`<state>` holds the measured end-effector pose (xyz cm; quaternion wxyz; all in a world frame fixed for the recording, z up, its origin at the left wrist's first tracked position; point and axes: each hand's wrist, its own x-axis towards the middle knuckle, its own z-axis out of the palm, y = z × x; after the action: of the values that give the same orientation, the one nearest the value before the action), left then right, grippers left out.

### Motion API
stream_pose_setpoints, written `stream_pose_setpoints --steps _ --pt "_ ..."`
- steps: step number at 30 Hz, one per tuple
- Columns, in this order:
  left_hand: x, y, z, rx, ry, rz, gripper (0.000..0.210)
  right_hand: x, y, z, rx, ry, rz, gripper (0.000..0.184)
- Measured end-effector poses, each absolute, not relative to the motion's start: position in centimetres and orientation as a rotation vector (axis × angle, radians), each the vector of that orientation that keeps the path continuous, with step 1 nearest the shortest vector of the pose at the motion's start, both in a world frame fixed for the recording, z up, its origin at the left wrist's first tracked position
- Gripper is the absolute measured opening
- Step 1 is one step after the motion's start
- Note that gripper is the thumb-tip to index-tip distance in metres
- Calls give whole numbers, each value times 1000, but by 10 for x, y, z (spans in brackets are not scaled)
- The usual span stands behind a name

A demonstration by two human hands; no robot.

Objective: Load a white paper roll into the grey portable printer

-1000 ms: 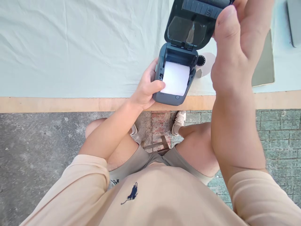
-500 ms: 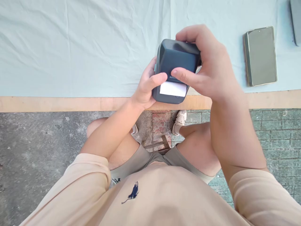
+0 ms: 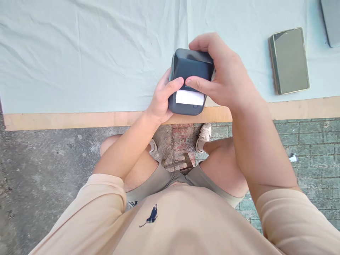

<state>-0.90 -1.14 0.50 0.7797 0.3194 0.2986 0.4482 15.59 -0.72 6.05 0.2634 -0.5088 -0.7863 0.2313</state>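
Observation:
A small dark grey label printer (image 3: 190, 67) sits near the front edge of the table, its lid down. A strip of white paper (image 3: 189, 97) sticks out of its front slot. My left hand (image 3: 162, 97) grips the printer's left side, thumb on the lid just above the paper. My right hand (image 3: 225, 76) wraps over the printer's right side and top, with its thumb pressing the lid next to my left thumb.
The table (image 3: 79, 120) has a pale cloth and a bare wooden front edge. A phone (image 3: 289, 61) lies face up at the right. A grey device corner (image 3: 331, 21) shows at the top right. Below are my knees, a stool and paved ground.
The printer's lid was up with the paper roll exposed. My right hand brought the lid down, and now both thumbs press on it. The view shifted slightly.

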Motion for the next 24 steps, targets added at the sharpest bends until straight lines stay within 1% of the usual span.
stream_pose_setpoints --steps 3,6,8,11,13,14,15,17,18,20,21,23,24 --pt "-8 -9 4 648 690 967 34 158 -7 58 -1380 -2156 426 28" --pt "-7 -7 -3 630 787 1021 33 162 -10 60 -1289 -2172 295 23" --pt "-7 -6 -9 603 816 1058 31 166 -12 63 -1253 -2210 355 27" --pt "-6 -5 -15 556 820 1107 25 170 -14 67 -1257 -2277 466 42" --pt "-5 -5 -14 542 807 1107 22 169 -15 69 -1263 -2268 407 47" --pt "-5 -4 -12 544 796 1092 21 168 -16 69 -1288 -2222 335 45" --pt "-5 -4 -10 551 784 1076 21 166 -16 70 -1334 -2121 229 38" --pt "-4 -5 -4 576 772 1044 26 162 -17 71 -1438 -1851 5 17" --pt "-4 -5 -1 594 767 1028 31 159 -18 71 -1472 -1755 -56 15" --pt "-4 -7 3 630 745 989 40 155 -18 73 -1489 -1779 -17 19" --pt "-4 -9 5 645 726 974 41 153 -17 75 -1493 -1878 63 16" --pt "-4 -11 6 661 681 975 32 152 -15 77 -1551 -2111 203 4" --pt "-4 -12 5 666 662 985 27 151 -14 77 -1606 -2209 222 8"
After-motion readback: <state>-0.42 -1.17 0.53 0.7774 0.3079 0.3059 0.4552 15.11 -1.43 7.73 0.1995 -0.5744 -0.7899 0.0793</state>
